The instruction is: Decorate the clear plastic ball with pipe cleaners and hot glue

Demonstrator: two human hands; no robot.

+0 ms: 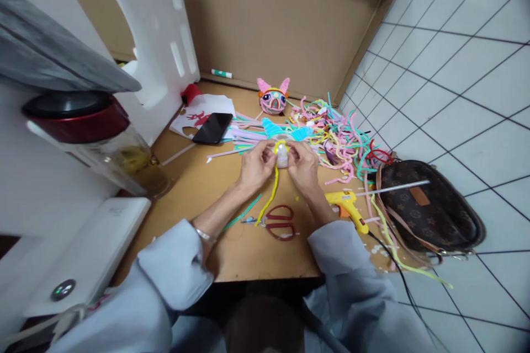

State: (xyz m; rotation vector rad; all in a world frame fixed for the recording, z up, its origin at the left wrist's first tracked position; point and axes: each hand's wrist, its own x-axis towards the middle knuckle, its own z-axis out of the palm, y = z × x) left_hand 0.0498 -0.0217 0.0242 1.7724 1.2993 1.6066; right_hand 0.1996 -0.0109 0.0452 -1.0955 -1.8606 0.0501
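Observation:
My left hand point(257, 165) and my right hand point(303, 166) face each other over the table, fingers closed in a pinch. Between them a yellow pipe cleaner point(274, 190) curves over the front of a pale, shiny, rounded craft figure point(282, 159); its long tail hangs down toward me. Two bright blue ears point(301, 133) stick up from the figure behind my fingers. My fingertips partly hide the figure's sides. Below my hands lie red-handled scissors point(280, 223) and a teal pipe cleaner point(244, 213).
A finished-looking pink-eared figure point(273, 100) stands behind, beside a tangle of pipe cleaners point(339, 138). Left are a black phone point(213, 128) and a glass bottle point(136, 160). A yellow glue gun point(350, 209) with its cord and a brown bag point(430, 207) lie at right. Cardboard point(281, 22) walls the back.

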